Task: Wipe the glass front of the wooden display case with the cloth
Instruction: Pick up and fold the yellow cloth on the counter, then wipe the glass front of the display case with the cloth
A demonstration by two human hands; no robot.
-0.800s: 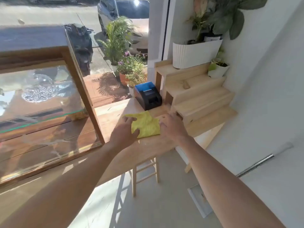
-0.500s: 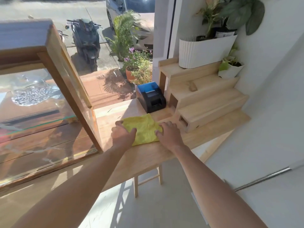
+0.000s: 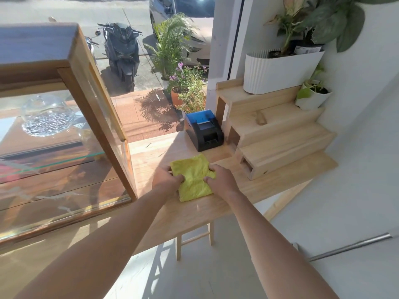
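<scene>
A yellow cloth point(image 3: 193, 175) lies bunched on the light wooden counter point(image 3: 269, 186), just right of the wooden display case point(image 3: 101, 126). My left hand point(image 3: 167, 180) grips the cloth's left edge with curled fingers. My right hand point(image 3: 220, 180) pinches its right edge. The case's glass front point(image 3: 54, 169) fills the left of the view, with a glass shelf and a cut-glass dish point(image 3: 46, 117) behind it. Both hands are to the right of the glass, not touching it.
A black and blue receipt printer point(image 3: 204, 130) stands behind the cloth. Stepped wooden shelves point(image 3: 280, 134) on the right carry a white ribbed planter point(image 3: 278, 70) and a small potted plant point(image 3: 312, 98). A wooden stool point(image 3: 194, 238) stands under the counter. A window shows the street.
Both hands have drawn closer together and closed on the cloth, crumpling its middle. The view has shifted, so the case and counter sit further left and lower.
</scene>
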